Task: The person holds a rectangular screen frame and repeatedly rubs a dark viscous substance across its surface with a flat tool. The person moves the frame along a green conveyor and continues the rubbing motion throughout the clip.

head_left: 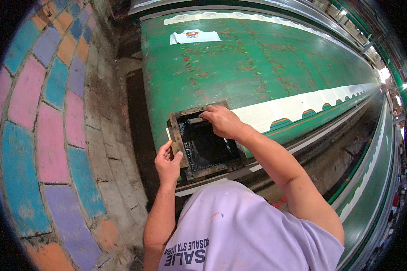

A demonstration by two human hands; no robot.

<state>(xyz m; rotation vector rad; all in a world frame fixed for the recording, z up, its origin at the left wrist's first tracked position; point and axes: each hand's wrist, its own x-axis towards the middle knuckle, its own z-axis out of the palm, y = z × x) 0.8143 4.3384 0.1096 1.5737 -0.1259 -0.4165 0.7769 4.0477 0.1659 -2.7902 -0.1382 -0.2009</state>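
A wooden screen-printing frame (pixel 176 135) lies at the near left end of the long green table, its inside coated with wet-looking black ink (pixel 208 144). Inside its far end, my right hand (pixel 224 123) is closed on a squeegee (pixel 196 120), of which only a pale strip shows past the fingers. My left hand (pixel 168 166) is closed at the frame's left side, thumb against the wood and fingers curled. A small yellow-orange spot shows at one fingertip; what it is I cannot make out.
Along the green table's (pixel 257 58) near edge runs a row of white fabric pieces (pixel 298 106) with striped, curved prints. A white piece with a colourful print (pixel 194 36) lies farther back. A painted block wall (pixel 54 126) stands left, and another long table (pixel 371 194) right.
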